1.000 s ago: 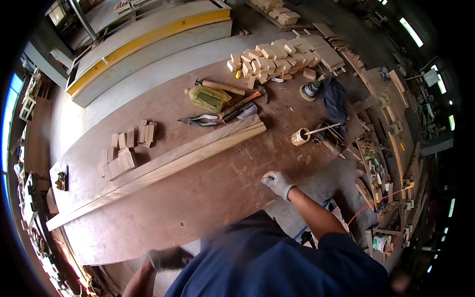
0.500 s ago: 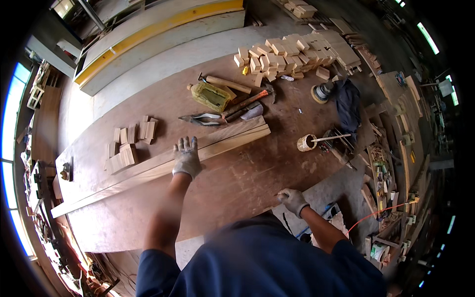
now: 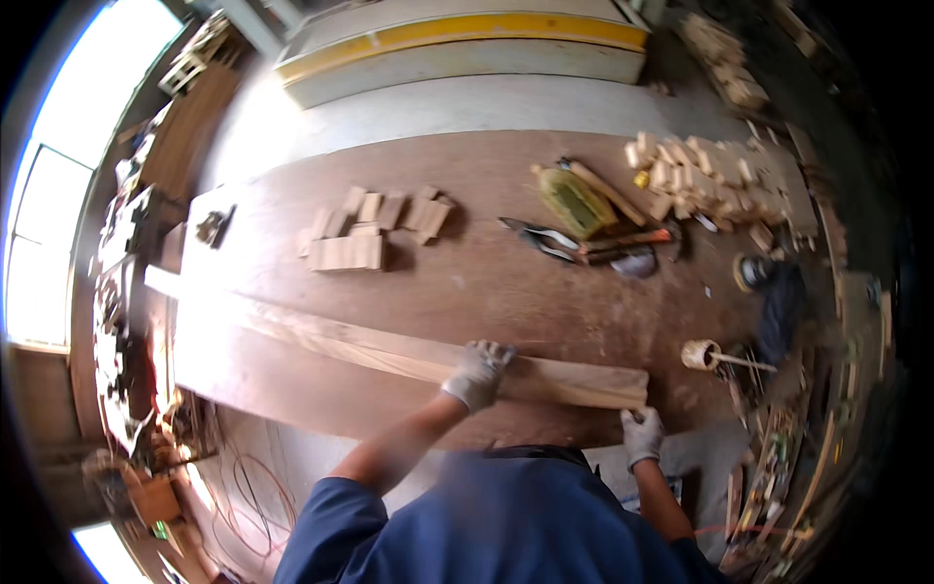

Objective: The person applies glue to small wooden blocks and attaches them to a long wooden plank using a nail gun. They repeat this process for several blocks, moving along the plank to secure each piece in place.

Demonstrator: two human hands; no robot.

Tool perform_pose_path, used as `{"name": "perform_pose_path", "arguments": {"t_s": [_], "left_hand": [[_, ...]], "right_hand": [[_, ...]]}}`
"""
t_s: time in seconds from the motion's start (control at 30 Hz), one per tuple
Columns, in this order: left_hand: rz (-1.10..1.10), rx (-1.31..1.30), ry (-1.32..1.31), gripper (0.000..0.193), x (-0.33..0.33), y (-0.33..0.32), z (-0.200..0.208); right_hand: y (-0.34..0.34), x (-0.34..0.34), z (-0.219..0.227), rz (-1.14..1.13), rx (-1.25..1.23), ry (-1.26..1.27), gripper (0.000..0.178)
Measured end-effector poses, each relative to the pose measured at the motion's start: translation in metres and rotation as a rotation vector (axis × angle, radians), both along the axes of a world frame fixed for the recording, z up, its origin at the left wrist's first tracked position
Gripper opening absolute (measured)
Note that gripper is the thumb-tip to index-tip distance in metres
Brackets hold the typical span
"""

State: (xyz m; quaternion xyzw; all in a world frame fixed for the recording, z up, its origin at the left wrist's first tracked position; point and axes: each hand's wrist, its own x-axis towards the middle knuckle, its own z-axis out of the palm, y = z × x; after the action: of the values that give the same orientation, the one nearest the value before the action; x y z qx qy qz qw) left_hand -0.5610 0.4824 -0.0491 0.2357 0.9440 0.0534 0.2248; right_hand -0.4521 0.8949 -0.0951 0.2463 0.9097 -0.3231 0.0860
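Observation:
A pair of long pale wooden strips (image 3: 379, 350) lies side by side across the near part of the brown worktable (image 3: 545, 302). My left hand (image 3: 477, 377), in a light work glove, rests over the strips towards their right end, fingers curled across them. At that right end, by the near corner, is my right hand (image 3: 642, 436), also gloved and closed with fingertips pinched together. Whatever it pinches, if anything, is too small to make out. Beyond the strips sits a group of short wooden blocks (image 3: 350, 253).
Further right lie a yellow-green container (image 3: 576, 204), a hammer (image 3: 632, 238) and stacked wood blocks (image 3: 720, 185). A pot with a stick (image 3: 699, 354), a sander (image 3: 749, 273) and dark cloth (image 3: 781, 311) are near the right edge. A small dark tool (image 3: 212, 226) stands far left.
My view has turned left. The strips have come nearer to me and lie at a different slant. My left hand has gone from spread to curled; my right hand has come to the strips' end.

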Motion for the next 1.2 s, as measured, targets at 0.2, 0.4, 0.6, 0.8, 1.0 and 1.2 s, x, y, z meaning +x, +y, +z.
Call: {"name": "perform_pose_path", "arguments": {"t_s": [0.2, 0.4, 0.6, 0.8, 1.0, 1.2], "left_hand": [[0.070, 0.143, 0.081, 0.080, 0.023, -0.005, -0.010], [0.050, 0.175, 0.083, 0.078, 0.021, -0.010, -0.007], [0.084, 0.164, 0.129, 0.075, 0.029, -0.007, -0.029], [0.046, 0.203, 0.128, 0.052, 0.072, -0.001, -0.034], [-0.031, 0.410, 0.302, 0.036, 0.125, 0.041, -0.100], [-0.061, 0.395, 0.203, 0.041, 0.120, 0.031, -0.076]], "right_hand": [[-0.017, -0.001, 0.055, 0.177, 0.282, -0.110, 0.066], [-0.032, -0.057, 0.073, 0.593, 0.433, -0.036, 0.128], [-0.030, -0.090, 0.054, 0.841, 0.438, -0.177, 0.111], [-0.030, -0.030, 0.062, 0.849, 0.465, -0.148, 0.096], [0.006, 0.036, 0.055, 0.808, 0.463, -0.169, 0.098], [0.018, 0.045, 0.039, 0.838, 0.521, -0.217, 0.096]]}}
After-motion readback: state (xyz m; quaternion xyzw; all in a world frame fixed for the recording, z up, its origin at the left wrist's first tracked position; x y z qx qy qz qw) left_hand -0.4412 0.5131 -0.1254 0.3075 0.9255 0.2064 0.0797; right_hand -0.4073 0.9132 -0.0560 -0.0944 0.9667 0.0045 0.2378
